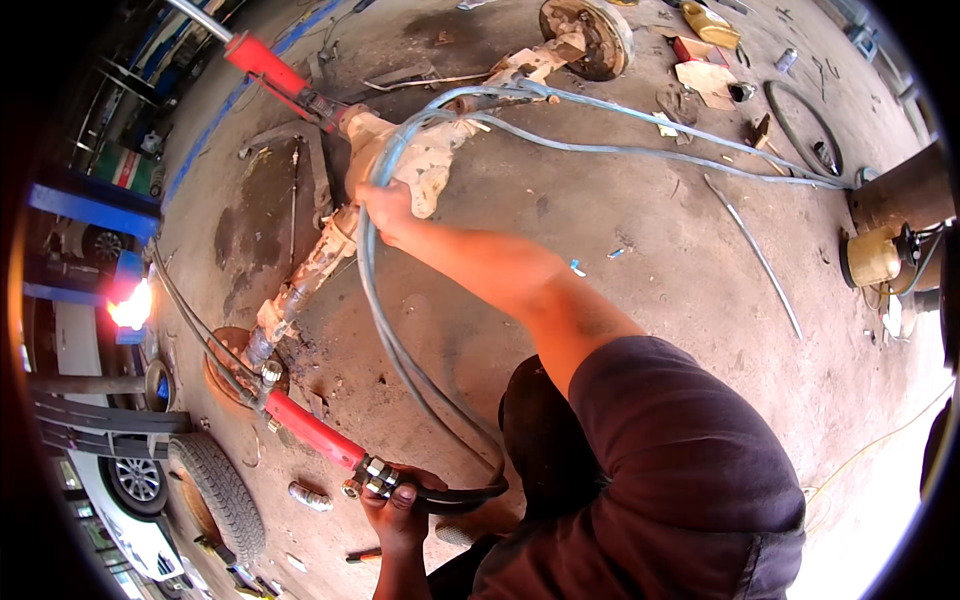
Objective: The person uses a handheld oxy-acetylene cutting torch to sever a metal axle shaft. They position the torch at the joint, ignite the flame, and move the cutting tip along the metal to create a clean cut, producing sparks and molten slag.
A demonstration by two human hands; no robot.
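Note:
My left hand (pixel 395 505) is closed around the valve end of a gas cutting torch (pixel 315 430) with a red handle, near its brass fittings. Two thin tubes run from the handle up to the left. A bright orange-white glow (pixel 130 303) shows just below their far end. My right arm reaches forward, and my right hand (pixel 388 210) grips a looped bundle of blue-grey hoses (pixel 372 275) that curves down to the torch. Behind the hoses, a rusty vehicle axle (pixel 318 255) lies across the floor, its bulging middle housing partly hidden by my right hand.
A rusty drum (pixel 600 45) sits at the axle's far end. A red tool with a silver rod (pixel 268 68) meets the housing. Hoses trail right toward a dark post (pixel 905 195). A metal rod (pixel 755 255) lies on the floor. A tire (pixel 218 495) and white car (pixel 130 510) are left.

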